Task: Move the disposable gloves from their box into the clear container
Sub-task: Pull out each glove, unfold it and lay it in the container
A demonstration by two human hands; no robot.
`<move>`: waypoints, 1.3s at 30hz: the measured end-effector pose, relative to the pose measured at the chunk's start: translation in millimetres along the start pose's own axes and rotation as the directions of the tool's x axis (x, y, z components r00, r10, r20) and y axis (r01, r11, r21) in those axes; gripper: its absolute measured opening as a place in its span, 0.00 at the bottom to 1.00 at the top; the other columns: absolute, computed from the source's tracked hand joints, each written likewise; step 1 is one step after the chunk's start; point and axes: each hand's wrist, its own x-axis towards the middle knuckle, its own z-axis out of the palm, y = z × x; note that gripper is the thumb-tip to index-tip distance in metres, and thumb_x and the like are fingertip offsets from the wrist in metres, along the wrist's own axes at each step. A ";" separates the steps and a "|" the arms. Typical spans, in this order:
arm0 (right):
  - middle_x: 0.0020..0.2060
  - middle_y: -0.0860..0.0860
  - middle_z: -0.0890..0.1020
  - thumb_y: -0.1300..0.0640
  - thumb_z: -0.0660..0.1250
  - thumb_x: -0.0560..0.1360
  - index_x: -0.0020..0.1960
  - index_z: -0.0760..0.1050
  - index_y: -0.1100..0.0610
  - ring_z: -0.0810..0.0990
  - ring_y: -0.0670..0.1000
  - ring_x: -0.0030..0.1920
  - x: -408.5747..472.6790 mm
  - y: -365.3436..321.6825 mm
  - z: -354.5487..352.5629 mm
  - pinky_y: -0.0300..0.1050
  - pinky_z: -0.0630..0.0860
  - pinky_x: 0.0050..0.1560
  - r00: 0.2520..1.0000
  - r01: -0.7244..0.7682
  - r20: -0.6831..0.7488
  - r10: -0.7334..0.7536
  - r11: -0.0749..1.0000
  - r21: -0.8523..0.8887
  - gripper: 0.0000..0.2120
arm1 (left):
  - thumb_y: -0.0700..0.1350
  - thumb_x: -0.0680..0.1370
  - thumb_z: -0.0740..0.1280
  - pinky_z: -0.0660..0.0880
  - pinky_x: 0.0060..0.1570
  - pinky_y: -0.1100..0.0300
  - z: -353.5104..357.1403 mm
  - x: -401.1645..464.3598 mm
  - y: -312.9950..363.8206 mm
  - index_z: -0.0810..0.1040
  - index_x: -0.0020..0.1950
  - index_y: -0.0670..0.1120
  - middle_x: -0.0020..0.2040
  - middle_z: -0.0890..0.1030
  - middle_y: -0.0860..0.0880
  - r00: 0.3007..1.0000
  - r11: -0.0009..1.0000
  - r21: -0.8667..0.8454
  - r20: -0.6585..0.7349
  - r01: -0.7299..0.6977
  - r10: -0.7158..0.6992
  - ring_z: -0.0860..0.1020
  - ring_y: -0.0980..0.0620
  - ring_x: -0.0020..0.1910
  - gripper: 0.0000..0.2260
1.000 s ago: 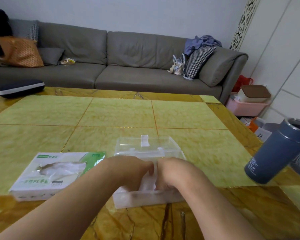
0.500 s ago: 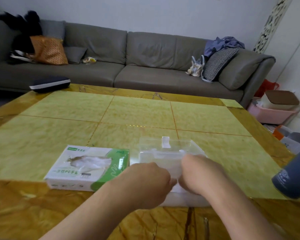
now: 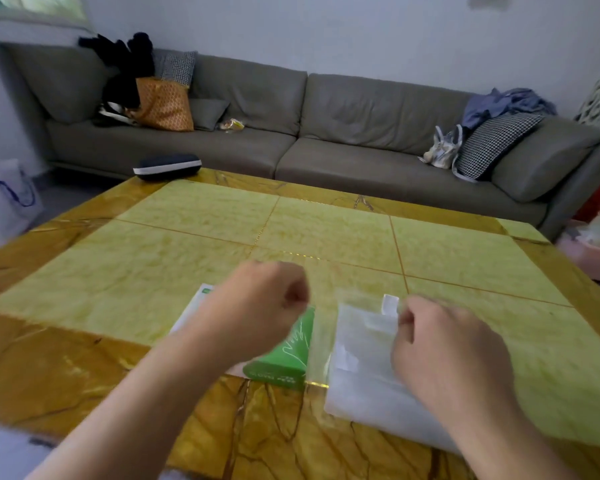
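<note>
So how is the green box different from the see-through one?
The glove box is green and white cardboard you cannot see into; the clear container is see-through plastic with pale, filmy gloves showing inside. The glove box sits under the left hand, the clear container under the right hand. The clear container looks a bit bigger. Both are rectangular and lie side by side near the table's front edge.

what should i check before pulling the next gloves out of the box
1. Glove box within reach beside the clear container: ok.
2. Left hand over the box: ok; empty or not: cannot tell.
3. Right hand over the container; holding gloves or not: cannot tell.
4. Box opening unobstructed: cannot tell, the left hand hides it.
5. Container open: cannot tell, blurred.
6. Table behind them bare: ok.
</note>
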 end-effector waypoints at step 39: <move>0.53 0.46 0.85 0.52 0.79 0.58 0.57 0.85 0.52 0.85 0.47 0.56 -56.3 -92.5 73.4 0.41 0.83 0.53 0.775 0.548 0.225 -0.591 0.805 0.226 0.27 | 0.61 0.78 0.70 0.82 0.46 0.53 -5.8 -9.1 -39.5 0.77 0.56 0.52 0.47 0.87 0.56 0.943 0.835 -0.444 0.219 0.324 -0.249 0.85 0.57 0.44 0.16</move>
